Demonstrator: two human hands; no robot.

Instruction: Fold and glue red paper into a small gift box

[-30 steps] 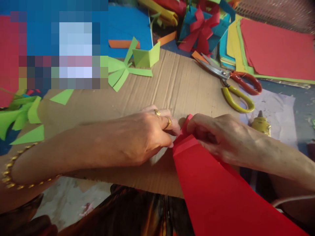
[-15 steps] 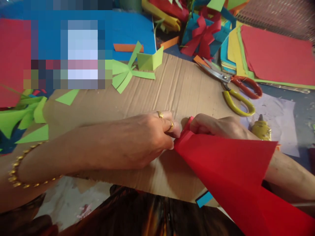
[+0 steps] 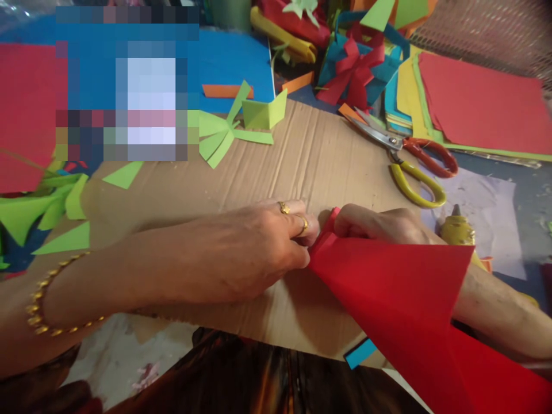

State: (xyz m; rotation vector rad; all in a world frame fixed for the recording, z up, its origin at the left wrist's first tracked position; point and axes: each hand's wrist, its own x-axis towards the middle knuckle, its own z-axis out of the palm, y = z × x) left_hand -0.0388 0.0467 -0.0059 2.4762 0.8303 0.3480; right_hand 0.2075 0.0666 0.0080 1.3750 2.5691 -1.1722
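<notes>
A large red paper [image 3: 401, 287] is bunched to a narrow end near the middle of the cardboard [image 3: 259, 172] and spreads toward the lower right. My left hand [image 3: 271, 247], with two gold rings, pinches the narrow end from the left. My right hand [image 3: 379, 224] is closed on the same paper from the right, its fingers curled at the folded tip. The paper covers part of my right wrist and forearm.
Scissors [image 3: 394, 141] lie open beyond my right hand, near a yellow glue bottle [image 3: 457, 229]. Green paper pieces [image 3: 222, 132] lie at the back left. A red sheet stack [image 3: 483, 103] and a blue paper bag [image 3: 366, 69] stand behind. A blue strip [image 3: 361, 352] lies at the front edge.
The view has shifted slightly. Both hands keep their hold on the red paper, and its free right corner has moved a little to the left.
</notes>
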